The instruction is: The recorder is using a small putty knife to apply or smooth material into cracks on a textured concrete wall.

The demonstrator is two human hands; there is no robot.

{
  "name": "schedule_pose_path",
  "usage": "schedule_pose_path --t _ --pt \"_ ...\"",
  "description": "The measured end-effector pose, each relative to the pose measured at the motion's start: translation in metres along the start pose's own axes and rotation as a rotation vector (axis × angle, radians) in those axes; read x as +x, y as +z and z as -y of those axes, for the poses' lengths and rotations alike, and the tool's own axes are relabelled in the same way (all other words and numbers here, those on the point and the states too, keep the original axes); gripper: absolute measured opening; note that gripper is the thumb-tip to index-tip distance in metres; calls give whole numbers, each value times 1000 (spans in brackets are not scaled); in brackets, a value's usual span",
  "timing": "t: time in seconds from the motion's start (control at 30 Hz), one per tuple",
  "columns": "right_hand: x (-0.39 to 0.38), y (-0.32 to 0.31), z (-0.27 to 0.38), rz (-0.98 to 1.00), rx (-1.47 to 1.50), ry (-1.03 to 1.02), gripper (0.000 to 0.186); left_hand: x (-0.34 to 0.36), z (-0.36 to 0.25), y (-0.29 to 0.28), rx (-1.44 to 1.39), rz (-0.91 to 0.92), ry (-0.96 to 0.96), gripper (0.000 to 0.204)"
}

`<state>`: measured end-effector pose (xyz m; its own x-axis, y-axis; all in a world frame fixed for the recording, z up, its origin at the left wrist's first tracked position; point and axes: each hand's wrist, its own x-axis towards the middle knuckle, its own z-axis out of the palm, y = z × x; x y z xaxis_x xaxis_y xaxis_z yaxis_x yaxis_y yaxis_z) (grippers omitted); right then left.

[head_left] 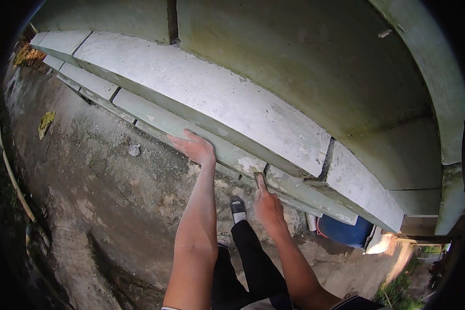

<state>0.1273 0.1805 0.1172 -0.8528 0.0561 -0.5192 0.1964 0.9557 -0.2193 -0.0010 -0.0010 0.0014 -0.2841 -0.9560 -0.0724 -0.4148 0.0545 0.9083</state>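
My left hand (196, 148) lies with its fingers stretched out against the lower ledge (163, 114), a pale green strip of the wall. Whitish dust coats this hand and its forearm. My right hand (269, 209) is closed on a small flat grey-brown piece (259, 178), with a finger stretched along it. Its tip meets the lower ledge beside a dark joint, near a patch of flaking white paint (250, 165). Most of the piece is covered by the fingers, so I cannot tell its exact kind. Above both hands runs a wider ledge (206, 95), whitish and dusty on top.
A greenish wall (305, 67) rises behind the ledges. Below is rough, stained concrete ground (119, 206) with a crumpled pale scrap (134, 150) and a yellow cloth-like piece (46, 125). A blue tub (346, 231) stands under the ledge at right. Along the left lies a pipe (16, 183).
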Motion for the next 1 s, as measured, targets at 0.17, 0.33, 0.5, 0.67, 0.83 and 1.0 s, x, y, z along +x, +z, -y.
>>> schedule_pose_path --t 0.17,0.33,0.5,0.67,0.83,1.0 --pt "65 -3 -7 -115 46 10 48 -5 -6 2 -22 51 -56 64" --pt "40 6 -10 -128 50 -28 48 1 5 0 43 -11 -8 65" --pt "32 12 -18 -128 95 -22 49 -1 4 4 27 -5 -11 64" --pt "48 23 -26 -43 253 35 50 -4 -3 0 -13 26 -23 65" --pt "56 32 -21 -266 106 -99 50 1 3 1 -15 -11 41 66" --pt "78 11 -21 -111 310 6 49 -3 0 5 -15 18 -5 65"
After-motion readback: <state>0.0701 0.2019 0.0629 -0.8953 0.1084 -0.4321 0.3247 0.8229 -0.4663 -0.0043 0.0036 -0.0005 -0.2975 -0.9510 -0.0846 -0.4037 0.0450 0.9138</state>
